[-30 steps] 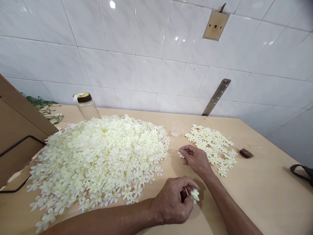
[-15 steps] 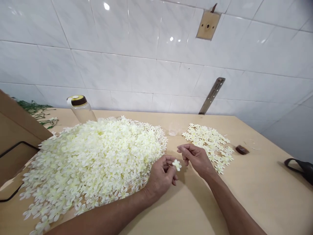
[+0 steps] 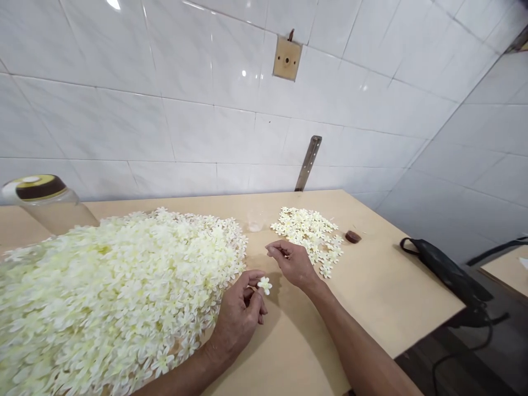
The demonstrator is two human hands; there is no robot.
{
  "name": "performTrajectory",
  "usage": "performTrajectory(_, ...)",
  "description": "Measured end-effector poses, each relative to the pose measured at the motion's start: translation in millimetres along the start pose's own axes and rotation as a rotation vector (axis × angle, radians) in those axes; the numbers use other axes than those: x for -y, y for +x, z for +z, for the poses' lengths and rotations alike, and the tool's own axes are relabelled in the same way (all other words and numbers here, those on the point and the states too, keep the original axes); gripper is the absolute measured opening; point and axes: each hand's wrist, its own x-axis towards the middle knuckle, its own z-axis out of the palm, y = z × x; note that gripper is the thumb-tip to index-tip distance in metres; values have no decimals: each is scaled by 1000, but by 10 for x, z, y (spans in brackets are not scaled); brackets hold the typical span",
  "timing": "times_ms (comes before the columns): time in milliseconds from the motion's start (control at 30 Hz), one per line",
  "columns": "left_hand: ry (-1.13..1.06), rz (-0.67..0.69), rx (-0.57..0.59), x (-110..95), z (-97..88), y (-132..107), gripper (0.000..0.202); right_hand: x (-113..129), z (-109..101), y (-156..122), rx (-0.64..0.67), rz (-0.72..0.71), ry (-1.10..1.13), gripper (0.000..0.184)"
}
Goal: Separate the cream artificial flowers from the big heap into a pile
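My left hand [image 3: 239, 313] pinches a single small white artificial flower [image 3: 264, 285] between thumb and finger, its open petals facing up. Just to the right and a little farther off, my right hand [image 3: 295, 265] has thumb and fingertips drawn together; whatever is in them, if anything, is too small to make out. A big heap of loose cream-white flowers [image 3: 124, 291] lies left of my left hand. Beyond my right hand is a smaller spread of the same flowers [image 3: 307, 228]. A small clear cup-like piece [image 3: 254, 221] stands between the two groups.
A clear bottle with a brown and yellow lid [image 3: 43, 192] stands behind the big heap. A dark brown lump [image 3: 352, 236] sits right of the small spread. A black tool-like object with a strap [image 3: 445, 272] lies at the table's right edge. A metal bracket [image 3: 308, 164] leans against the tiled wall.
My view has turned to the right, so everything sits farther left and more of the table's right end shows. The flower stays in my left hand; both hands keep nearly the same pose.
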Motion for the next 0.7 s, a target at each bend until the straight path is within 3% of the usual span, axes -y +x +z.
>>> performTrajectory(233,92,158,44,57,17,-41,25,-5,0,26,11,-57,-75,25)
performTrajectory(400,128,192,12,75,35,-24,25,219,-192,390,2,-209,-288,23)
performTrajectory(467,141,201,2,82,33,-16,27,335,-246,604,73,-254,-428,24)
performTrajectory(567,159,226,-20,98,31,-14,29,441,-227,897,299,-164,-642,32)
performTrajectory(700,181,275,-42,126,35,-21,32,462,-87,1118,473,-97,-714,36)
